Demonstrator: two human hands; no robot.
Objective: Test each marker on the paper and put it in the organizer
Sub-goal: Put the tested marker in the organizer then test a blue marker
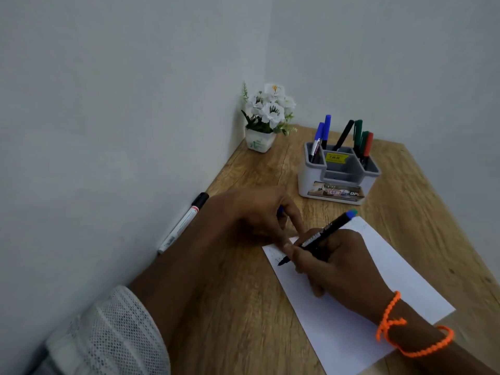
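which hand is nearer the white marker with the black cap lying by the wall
Left. The left hand is just right of the white marker with the black cap, its forearm alongside it. The right hand, writing on the white paper sheet, is farther right.

Setting: small home or office writing corner. Evidence: wood-grain bench [243,280] set into a corner of plain white walls [108,104]; potted white artificial flowers [267,115]; grey organizer [338,174] holding markers; white paper [378,280].
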